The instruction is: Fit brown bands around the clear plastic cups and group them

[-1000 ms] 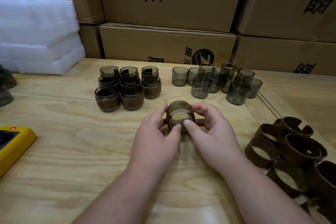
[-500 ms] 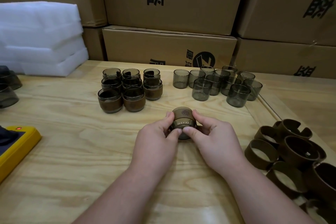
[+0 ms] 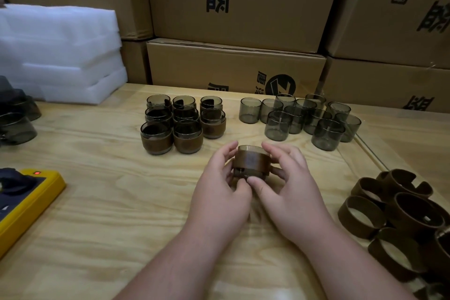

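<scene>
Both hands meet at the middle of the wooden surface (image 3: 97, 202) around one smoky clear cup (image 3: 250, 149) that wears a brown band (image 3: 252, 162). The left hand (image 3: 219, 192) curls its fingers round the cup's left side, its thumb at the lower near edge. The right hand (image 3: 292, 192) grasps the right side, with the thumb pressed against the near lower edge of the band and the fingers wrapped behind. The cup sits upright between them, its rim showing above the band; whether its base rests on the surface or is lifted just clear cannot be told.

Just beyond the hands to the left stands the group of banded cups (image 3: 183, 124), packed close in rows, each with a brown wrap around its lower part. Farther to the right, a cluster of bare cups (image 3: 302, 119) stands upright and close together, some touching. At the near right lies a heap of loose brown bands (image 3: 399, 217), curled into open rings and overlapping one another.

At the left edge, a yellow device (image 3: 29, 204) with a small red light lies on the surface, and a few dark cups (image 3: 17, 119) sit farther back. A stack of white foam sheets (image 3: 60, 53) rests at the far left, and cardboard boxes (image 3: 233, 7) with black printed characters form a wall behind everything.
</scene>
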A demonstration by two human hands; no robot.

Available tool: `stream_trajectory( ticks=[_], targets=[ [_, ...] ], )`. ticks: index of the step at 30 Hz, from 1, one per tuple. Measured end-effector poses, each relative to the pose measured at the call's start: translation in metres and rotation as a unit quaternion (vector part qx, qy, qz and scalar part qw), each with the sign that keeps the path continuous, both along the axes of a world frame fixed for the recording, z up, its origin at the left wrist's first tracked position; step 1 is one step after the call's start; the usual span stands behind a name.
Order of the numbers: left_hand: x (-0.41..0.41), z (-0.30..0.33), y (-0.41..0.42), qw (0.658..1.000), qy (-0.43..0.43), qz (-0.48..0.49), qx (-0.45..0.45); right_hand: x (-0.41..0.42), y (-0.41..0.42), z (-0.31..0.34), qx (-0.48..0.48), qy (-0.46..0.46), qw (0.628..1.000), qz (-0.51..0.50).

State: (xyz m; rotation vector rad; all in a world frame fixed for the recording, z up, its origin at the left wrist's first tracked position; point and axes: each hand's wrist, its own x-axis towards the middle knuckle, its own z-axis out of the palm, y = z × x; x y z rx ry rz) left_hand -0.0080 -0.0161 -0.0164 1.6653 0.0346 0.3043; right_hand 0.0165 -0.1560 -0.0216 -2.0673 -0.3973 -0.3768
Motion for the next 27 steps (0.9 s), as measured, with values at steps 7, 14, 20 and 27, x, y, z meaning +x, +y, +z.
stream_trajectory(
  ticks=[7, 14, 20, 27],
  targets=[
    [0.001, 0.001, -0.002, 0.999, 0.022, 0.022, -0.025, 0.006, -0.002, -0.006, -0.122, -0.035, 0.991, -0.034],
    [0.003, -0.002, 0.000, 0.997, -0.001, 0.077, -0.012, 0.021, 0.015, -0.007, -0.107, -0.038, 0.992, -0.055],
    [0.006, -0.003, 0.003, 0.992, -0.016, 0.127, -0.020, 0.039, 0.035, -0.004, -0.148, -0.051, 0.986, -0.052],
    [0.012, -0.009, 0.001, 0.989, -0.033, 0.143, -0.017, 0.060, 0.058, 0.000, -0.099, -0.009, 0.995, -0.009]
  ],
)
